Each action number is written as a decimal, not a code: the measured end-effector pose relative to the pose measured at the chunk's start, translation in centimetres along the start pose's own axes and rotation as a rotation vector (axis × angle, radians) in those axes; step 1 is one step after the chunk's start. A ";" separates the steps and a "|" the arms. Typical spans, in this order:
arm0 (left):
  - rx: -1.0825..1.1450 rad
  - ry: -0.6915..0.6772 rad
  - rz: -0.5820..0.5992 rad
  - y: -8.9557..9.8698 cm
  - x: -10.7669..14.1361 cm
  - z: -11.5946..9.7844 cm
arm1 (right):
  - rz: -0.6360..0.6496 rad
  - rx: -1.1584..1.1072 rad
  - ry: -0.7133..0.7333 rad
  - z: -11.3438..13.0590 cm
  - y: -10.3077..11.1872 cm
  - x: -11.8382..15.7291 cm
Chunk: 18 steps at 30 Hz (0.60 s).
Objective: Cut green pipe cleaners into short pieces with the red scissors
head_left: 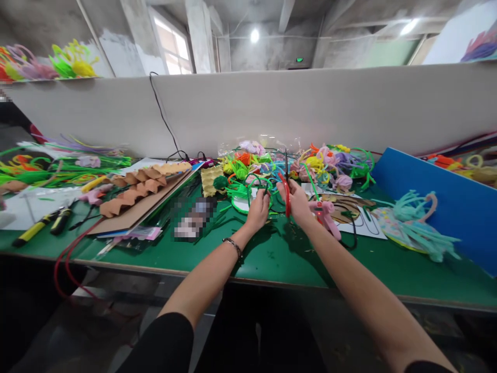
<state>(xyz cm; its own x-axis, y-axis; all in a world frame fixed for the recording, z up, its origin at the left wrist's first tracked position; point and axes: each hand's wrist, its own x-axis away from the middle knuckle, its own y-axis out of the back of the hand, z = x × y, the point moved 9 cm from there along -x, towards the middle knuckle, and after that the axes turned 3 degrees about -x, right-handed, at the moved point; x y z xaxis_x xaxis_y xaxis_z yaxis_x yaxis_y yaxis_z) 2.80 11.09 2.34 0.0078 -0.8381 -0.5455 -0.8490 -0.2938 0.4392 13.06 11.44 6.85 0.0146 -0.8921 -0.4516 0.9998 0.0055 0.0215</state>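
While red-handled scissors (288,196) sit gripped in the right hand (298,202) above the green table (267,267), blades pointing away, the left hand (257,210) pinches a thin dark strand (266,189) by a green fuzzy piece (239,203). Pink glue gun (329,217) just right, colorful fuzzy pile (320,163) behind, blue board (438,194) far right, pliers (37,228) far left.

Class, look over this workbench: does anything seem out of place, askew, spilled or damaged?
The red cord stands out: it loops down off the front edge of the green table, where it might get snagged. Small dark specks also lie loose on the tabletop near the left hand. Nothing looks plainly broken.
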 end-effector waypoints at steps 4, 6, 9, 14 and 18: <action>-0.062 0.019 0.025 -0.1 0.1 -0.1 | -0.023 -0.088 -0.003 -2.6 -1.6 0.2; -0.106 0.035 0.045 -0.2 0.2 -0.1 | -0.031 -0.112 -0.004 -3.4 -1.8 0.8; -0.175 0.051 0.084 -0.4 0.4 -0.3 | -0.047 -0.126 0.002 -3.7 -1.4 1.4; -0.272 0.037 0.162 -1.0 0.7 -0.6 | -0.092 -0.115 0.023 -3.6 -0.3 1.5; -0.323 0.023 0.207 -1.4 0.6 -0.6 | -0.107 -0.090 0.033 -3.9 0.2 1.5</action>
<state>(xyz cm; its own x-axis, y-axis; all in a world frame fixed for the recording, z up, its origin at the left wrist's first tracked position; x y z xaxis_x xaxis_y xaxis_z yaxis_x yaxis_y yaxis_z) 4.27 10.70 1.77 -0.1311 -0.9039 -0.4071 -0.6236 -0.2441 0.7427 13.33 11.89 2.70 -0.0926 -0.8746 -0.4759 0.9931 -0.0468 -0.1072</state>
